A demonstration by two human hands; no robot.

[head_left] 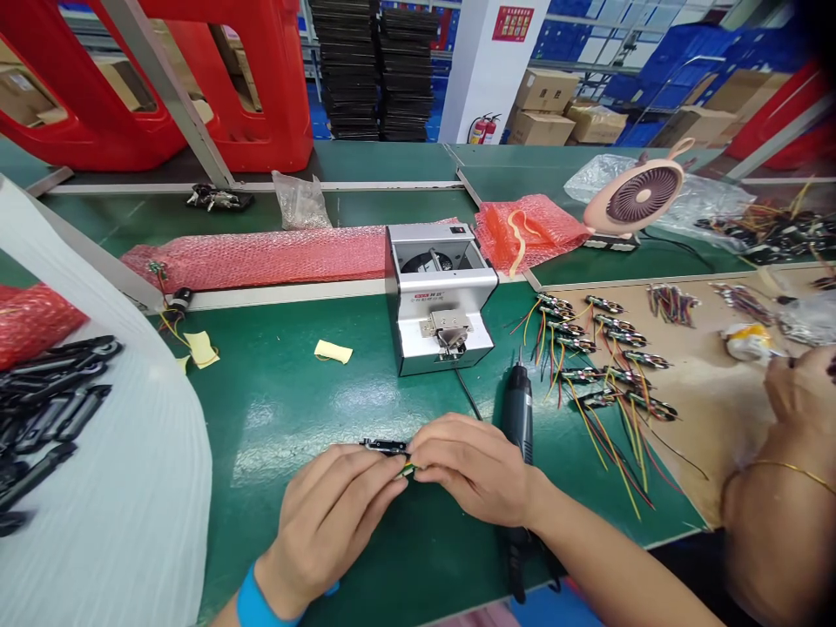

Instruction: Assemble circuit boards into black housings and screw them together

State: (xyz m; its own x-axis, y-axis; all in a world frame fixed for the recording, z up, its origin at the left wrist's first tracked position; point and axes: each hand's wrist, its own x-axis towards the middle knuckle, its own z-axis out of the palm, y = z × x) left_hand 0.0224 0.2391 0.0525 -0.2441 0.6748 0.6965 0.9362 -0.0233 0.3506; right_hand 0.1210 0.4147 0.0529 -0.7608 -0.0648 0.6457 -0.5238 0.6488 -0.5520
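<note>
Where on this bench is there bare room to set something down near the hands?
Bare green mat lies left of the screw feeder, around a yellow tape scrap, above the left hand and right hand holding a small black part. It is crowded right of the electric screwdriver, where wired parts spread onto cardboard.

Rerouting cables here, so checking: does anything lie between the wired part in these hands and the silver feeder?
Nothing visible does. Only green bench mat separates the black wired part, held by the left hand and right hand, from the silver screw feeder. A yellow note lies left of that path.
</note>
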